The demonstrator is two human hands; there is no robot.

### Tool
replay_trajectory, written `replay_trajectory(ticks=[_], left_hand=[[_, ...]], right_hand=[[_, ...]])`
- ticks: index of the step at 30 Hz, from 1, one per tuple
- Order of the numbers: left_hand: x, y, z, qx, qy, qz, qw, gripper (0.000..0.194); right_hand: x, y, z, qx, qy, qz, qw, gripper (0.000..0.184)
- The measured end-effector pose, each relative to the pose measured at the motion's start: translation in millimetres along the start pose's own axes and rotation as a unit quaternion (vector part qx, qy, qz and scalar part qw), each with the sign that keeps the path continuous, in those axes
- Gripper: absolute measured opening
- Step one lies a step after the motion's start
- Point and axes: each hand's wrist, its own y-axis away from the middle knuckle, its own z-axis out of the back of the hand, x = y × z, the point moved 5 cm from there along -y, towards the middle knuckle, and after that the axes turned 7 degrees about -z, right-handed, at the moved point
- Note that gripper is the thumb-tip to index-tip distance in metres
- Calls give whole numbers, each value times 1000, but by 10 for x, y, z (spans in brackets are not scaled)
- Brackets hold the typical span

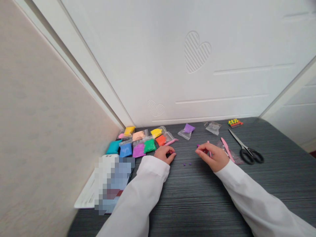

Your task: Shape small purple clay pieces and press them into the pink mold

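Note:
My left hand [165, 154] rests on the dark table, its fingers curled and the thumb tip close to the index fingertip; I see nothing in it. Just beyond it lie a pink curved tool [171, 142] and a bag of orange clay [161, 140]. My right hand [214, 157] is closed in a pinch, and whatever may be between its fingertips is too small to make out. A small purple piece [198, 145] shows right by those fingertips. Two tiny purple bits [184, 164] lie on the table between my hands. Behind my right hand, a pink stick [209, 149] is partly covered.
Several bags of coloured clay, including green [149, 145] and blue [125, 150], lie at left. Purple clay [189, 128] and a clear bag [213, 127] lie farther back. At right are a pink knife [227, 148], black-handled scissors [247, 154] and a yellow-orange piece [235, 123].

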Motion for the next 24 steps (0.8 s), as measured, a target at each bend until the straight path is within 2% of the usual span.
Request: replay_trajectory(ticks=[6, 13, 24], left_hand=[[-1, 2, -2, -1, -1, -2, 1000, 6], [-10, 2, 1, -8, 3, -8, 1000, 8], [-19, 4, -2, -10, 1, -12, 1000, 8]], right_hand=[[-16, 0, -15, -12, -4, -7, 1000, 15], [49, 6, 14, 8, 21, -9, 1000, 23], [12, 2, 4, -6, 15, -14, 1000, 22]])
